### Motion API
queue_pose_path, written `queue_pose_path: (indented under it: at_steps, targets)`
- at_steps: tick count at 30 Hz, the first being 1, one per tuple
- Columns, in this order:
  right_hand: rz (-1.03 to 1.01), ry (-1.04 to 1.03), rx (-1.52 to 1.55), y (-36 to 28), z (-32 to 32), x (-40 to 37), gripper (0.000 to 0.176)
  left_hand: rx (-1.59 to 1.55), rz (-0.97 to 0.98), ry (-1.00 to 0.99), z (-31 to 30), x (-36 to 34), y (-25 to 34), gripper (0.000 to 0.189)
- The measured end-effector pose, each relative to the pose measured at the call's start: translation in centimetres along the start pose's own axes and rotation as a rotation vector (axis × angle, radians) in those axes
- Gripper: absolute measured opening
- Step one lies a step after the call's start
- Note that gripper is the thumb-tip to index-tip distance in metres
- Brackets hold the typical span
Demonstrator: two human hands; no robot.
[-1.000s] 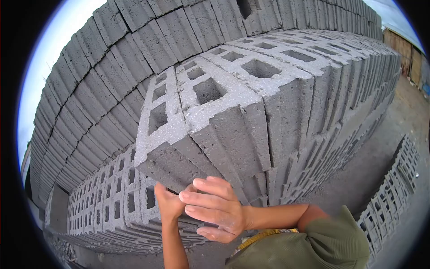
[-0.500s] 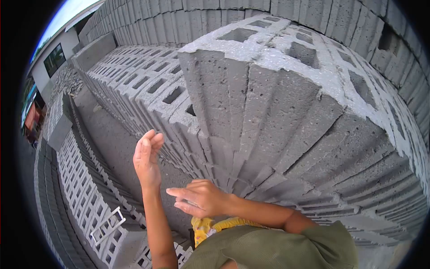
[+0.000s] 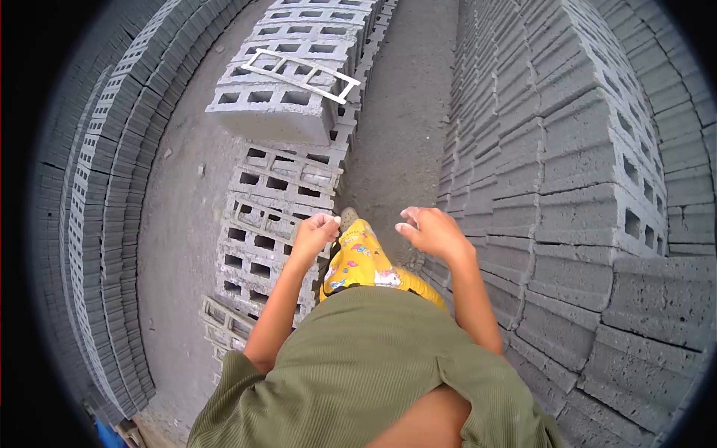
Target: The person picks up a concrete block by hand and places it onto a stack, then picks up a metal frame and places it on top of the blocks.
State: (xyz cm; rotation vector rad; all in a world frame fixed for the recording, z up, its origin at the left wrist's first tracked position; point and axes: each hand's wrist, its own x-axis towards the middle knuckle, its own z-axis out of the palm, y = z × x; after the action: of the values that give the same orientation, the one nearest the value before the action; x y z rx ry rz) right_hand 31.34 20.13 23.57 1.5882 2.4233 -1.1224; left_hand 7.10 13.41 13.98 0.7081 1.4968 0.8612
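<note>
My left hand (image 3: 317,236) hovers in front of my body with its fingers curled in, and I see nothing in it. To its right, apart from it, my right hand (image 3: 435,233) is loosely bent, thumb and fingers separated and holding nothing. Below and left of my left hand runs a low row of grey hollow concrete blocks (image 3: 258,193). Nearest to my right hand is a tall stack of grey concrete blocks (image 3: 515,216). Neither hand visibly touches the blocks.
A white ladder-shaped frame (image 3: 348,91) rests on a higher block stack (image 3: 272,125) ahead. Another similar greyish frame (image 3: 224,319) lies at lower left. A curved block wall (image 3: 112,187) lines the far left. Bare ground (image 3: 407,104) runs between the stacks.
My view has swung left and down, from the big block stack to the aisle. The left hand has lowered and its fingers curled; the hands are now farther apart.
</note>
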Motion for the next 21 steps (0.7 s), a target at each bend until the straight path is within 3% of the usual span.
queue_pose_path:
  at_steps: [8,11,14,17,21]
  targets:
    - [-0.172,-0.168,-0.286,-4.2,-0.7,13.0,0.044,-0.136,0.104,0.054,-4.9,7.7,2.9,0.018]
    - [-0.213,-0.185,-0.246,-5.9,-1.7,17.9,0.061,-0.114,0.138,0.25,-8.6,10.0,1.9,0.017]
    - [-0.239,0.068,-0.309,-6.5,-1.9,23.2,0.075,-0.186,0.095,0.388,-11.5,11.5,0.9,0.02]
    - [-0.172,0.213,-0.329,-6.4,-1.9,29.6,0.099,-0.042,0.1,0.44,-12.2,12.9,2.4,0.023]
    - [-0.033,0.08,-0.459,-5.8,-1.0,36.8,0.121,0.143,0.126,0.354,-12.3,15.0,6.0,0.024]
